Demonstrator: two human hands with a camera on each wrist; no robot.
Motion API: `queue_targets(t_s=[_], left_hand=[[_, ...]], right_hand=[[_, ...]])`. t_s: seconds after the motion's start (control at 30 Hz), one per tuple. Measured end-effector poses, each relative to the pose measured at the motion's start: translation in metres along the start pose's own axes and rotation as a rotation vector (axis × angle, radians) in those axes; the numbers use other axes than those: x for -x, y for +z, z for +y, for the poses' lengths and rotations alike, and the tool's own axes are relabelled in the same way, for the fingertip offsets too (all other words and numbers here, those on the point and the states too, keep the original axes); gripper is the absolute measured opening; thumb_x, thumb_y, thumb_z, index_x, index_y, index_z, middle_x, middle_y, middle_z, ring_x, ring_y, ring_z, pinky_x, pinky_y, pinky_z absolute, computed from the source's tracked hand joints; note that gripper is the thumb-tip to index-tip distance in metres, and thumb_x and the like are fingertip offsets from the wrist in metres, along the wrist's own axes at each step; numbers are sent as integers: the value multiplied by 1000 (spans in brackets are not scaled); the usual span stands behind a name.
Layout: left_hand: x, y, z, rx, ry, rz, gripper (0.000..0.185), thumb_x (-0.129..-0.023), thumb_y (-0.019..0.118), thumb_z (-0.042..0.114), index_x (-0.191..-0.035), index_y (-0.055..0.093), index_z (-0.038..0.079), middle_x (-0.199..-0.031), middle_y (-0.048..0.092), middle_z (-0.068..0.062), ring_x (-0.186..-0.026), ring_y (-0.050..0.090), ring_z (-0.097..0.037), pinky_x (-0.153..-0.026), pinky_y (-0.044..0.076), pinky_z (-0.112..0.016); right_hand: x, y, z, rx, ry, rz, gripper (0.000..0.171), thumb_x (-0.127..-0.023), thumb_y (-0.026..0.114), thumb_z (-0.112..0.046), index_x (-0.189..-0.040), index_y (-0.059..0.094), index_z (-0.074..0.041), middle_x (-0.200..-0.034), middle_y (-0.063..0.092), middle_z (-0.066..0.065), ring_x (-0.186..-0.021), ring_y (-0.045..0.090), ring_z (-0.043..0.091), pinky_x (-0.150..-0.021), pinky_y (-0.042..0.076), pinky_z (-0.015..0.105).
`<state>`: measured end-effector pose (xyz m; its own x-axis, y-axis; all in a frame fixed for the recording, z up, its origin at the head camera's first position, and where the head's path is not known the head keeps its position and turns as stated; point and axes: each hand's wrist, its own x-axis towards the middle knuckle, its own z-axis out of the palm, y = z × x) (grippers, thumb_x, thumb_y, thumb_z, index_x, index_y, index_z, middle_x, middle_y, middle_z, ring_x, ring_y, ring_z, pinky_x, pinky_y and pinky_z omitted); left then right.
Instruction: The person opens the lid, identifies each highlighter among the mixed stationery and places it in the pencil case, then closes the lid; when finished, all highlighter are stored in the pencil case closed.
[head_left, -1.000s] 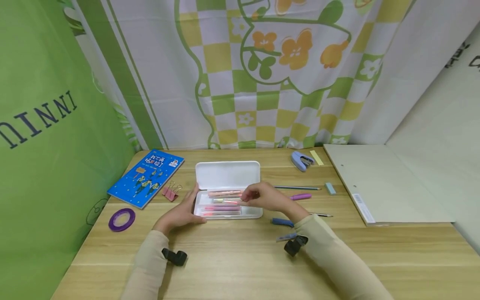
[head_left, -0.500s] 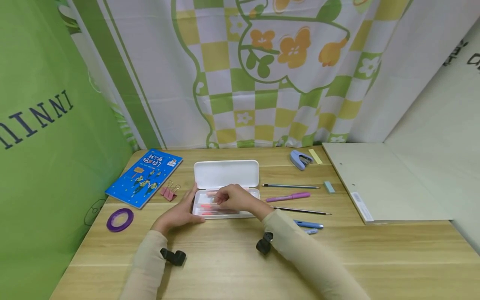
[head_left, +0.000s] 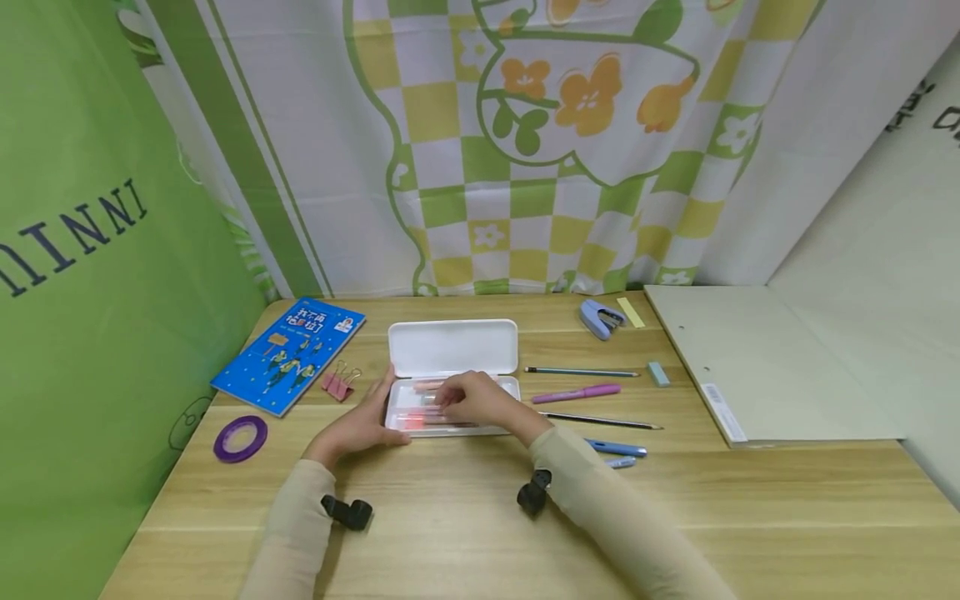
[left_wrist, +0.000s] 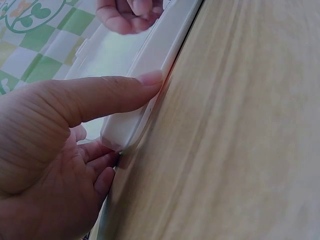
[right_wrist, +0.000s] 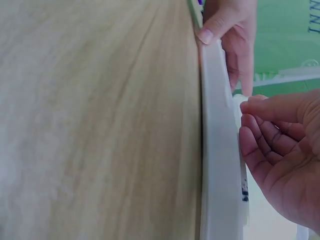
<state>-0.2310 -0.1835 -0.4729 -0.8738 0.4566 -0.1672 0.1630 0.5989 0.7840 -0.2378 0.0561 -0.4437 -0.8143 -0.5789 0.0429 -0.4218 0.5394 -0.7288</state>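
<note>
An opened white pencil case (head_left: 453, 348) lies on the table with its lid leaning back and several pink and clear pens (head_left: 414, 422) inside. My left hand (head_left: 358, 427) holds the case's left end. In the left wrist view, the thumb presses the front wall (left_wrist: 125, 127) and the fingers sit round the end. Above the pens, my right hand (head_left: 480, 400) reaches into the case with bent fingers. The right wrist view shows its thumb near the fingertips (right_wrist: 247, 135) beside the case's edge. Whether a pen is between them is hidden.
Right of the case lie two pencils (head_left: 581, 372), a purple pen (head_left: 577, 394), blue pens (head_left: 618, 449), an eraser (head_left: 658, 374) and a stapler (head_left: 600, 319). A large pale board (head_left: 780, 367) stands farther right. Leftward are a binder clip (head_left: 339, 386), blue book (head_left: 292, 354) and purple tape roll (head_left: 241, 439).
My right hand has moved left over the pens from the case's right part, uncovering the pencils and pens on the table. My left hand keeps its place on the case.
</note>
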Motion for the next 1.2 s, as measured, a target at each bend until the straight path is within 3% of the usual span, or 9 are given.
queue_targets(t_s=[0.23,0.37,0.63,0.87,1.2], left_hand=[[0,0,0,-9,-26,-7,120,-76,80,26,-151,-14,14,-156,-5,-21,-141,3,-41,-111,12,-57],[0,0,1,-7,-28,-4,121,-76,80,25,-151,-14,13,-156,-6,-21,-141,2,-41,-111,12,-57],[-1,1,1,-7,-40,-1,121,-76,80,26,-151,-13,14,-156,-4,-20,-141,4,-41,-111,13,-57],[-1,1,0,-6,-44,1,122,-75,81,27,-151,-14,14,-156,-5,-20,-141,3,-41,-112,12,-57],[-2,2,0,3,-27,2,123,-75,81,25,-150,-15,12,-156,-6,-21,-142,0,-40,-112,10,-55]], right_hand=[[17,-17,5,-259,18,8,14,-85,67,-4,-98,69,2,-89,68,4,-77,55,6,-70,48,22],[32,-26,7,-328,34,10,17,-87,65,-5,-102,68,3,-93,68,5,-80,57,8,-71,49,23],[80,-53,17,-331,47,-16,19,-90,63,-8,-104,65,5,-97,68,7,-89,62,15,-76,52,26],[127,-76,40,-224,72,-45,16,-90,63,-7,-101,65,3,-97,67,9,-89,62,14,-77,51,24],[174,-86,63,-129,69,-57,10,-86,66,-3,-95,68,-1,-91,68,7,-82,61,8,-72,52,24]])
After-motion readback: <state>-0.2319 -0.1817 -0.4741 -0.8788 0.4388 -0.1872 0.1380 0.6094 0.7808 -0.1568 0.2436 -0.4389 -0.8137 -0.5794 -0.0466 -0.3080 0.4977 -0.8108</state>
